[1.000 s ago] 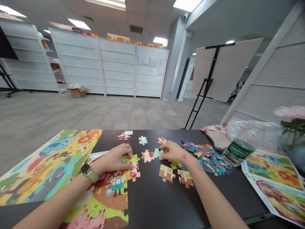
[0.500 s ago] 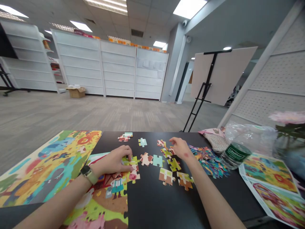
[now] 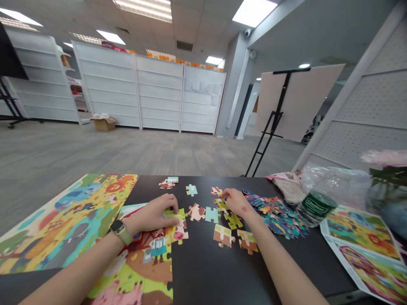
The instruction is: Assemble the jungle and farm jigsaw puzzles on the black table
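Note:
My left hand (image 3: pixel 158 214) lies on the upper right part of a partly joined farm puzzle (image 3: pixel 136 264), thumb apart from the bent fingers. Beside its thumb shows a pig's face on a joined piece (image 3: pixel 180 232). My right hand (image 3: pixel 237 202) is over the loose pieces to the right, fingers bent and drawn together; what is between the fingertips is hidden. Below it lie a green piece (image 3: pixel 233 220) and two brown-and-cream pieces (image 3: pixel 222 236). Between my hands are a pink-and-brown piece (image 3: pixel 196 212) and a pale blue piece (image 3: pixel 211 214).
Another finished animal puzzle (image 3: pixel 70 224) lies at left. A heap of dark, colourful pieces (image 3: pixel 276 214) is right of my right hand, near a green-labelled bottle (image 3: pixel 316 207) and printed picture sheets (image 3: pixel 362 237). More loose pieces (image 3: pixel 191 190) lie along the table's far edge.
My right hand has moved slightly left and nearer, its fingers drawn in over the loose pieces. My left hand keeps its place on the puzzle. The view has shifted slightly.

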`<state>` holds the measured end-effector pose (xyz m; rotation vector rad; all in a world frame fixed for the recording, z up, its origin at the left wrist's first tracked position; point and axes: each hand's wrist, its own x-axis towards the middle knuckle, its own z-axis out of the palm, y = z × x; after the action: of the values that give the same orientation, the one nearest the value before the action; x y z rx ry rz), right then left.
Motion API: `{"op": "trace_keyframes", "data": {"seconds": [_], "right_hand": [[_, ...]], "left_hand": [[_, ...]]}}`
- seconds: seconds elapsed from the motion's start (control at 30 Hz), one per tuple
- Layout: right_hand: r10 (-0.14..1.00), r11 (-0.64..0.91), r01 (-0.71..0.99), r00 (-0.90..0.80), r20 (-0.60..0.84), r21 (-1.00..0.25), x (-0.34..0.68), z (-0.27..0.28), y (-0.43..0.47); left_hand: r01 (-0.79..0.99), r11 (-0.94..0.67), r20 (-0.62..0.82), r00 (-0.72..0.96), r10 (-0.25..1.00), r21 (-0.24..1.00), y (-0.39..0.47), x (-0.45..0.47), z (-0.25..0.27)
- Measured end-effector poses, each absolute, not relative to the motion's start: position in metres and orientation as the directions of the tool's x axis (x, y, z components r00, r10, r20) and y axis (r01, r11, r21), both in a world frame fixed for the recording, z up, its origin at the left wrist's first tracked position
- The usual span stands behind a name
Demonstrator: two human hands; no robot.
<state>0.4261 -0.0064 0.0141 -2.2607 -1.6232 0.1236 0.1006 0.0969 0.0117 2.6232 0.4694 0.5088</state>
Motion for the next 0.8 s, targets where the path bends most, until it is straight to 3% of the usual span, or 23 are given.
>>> {"op": "trace_keyframes", "data": {"seconds": [0.13, 0.3, 0.5, 0.57, 0.7, 0.8], "right_hand": [[0.935, -0.268, 0.894, 0.332, 0.128, -0.359, 0.426, 0.011, -0.006], [0.934, -0.262, 0.891, 0.331, 0.136, -0.371, 0.425, 0.011, -0.006], [0.924, -0.239, 0.905, 0.324, 0.204, -0.352, 0.410, 0.018, -0.010], [0.945, -0.122, 0.925, 0.219, 0.242, -0.359, 0.397, 0.020, -0.011], [0.950, 0.253, 0.886, -0.152, 0.273, -0.388, 0.365, 0.018, -0.014], [0.947, 0.308, 0.877, -0.245, 0.208, -0.369, 0.354, 0.014, -0.015]], "left_hand": [[0.409, -0.860, 0.418, 0.754, 0.506, 0.305, 0.111, 0.101, 0.005], [0.651, -0.727, 0.299, 0.664, 0.685, 0.219, 0.130, 0.097, -0.013], [0.702, -0.693, 0.307, 0.630, 0.713, 0.166, 0.135, 0.093, -0.013], [0.724, -0.669, 0.324, 0.600, 0.732, 0.171, 0.136, 0.092, -0.014], [0.767, -0.608, 0.361, 0.518, 0.775, 0.204, 0.141, 0.090, -0.021], [0.750, -0.602, 0.352, 0.504, 0.789, 0.274, 0.144, 0.089, -0.023]]}}
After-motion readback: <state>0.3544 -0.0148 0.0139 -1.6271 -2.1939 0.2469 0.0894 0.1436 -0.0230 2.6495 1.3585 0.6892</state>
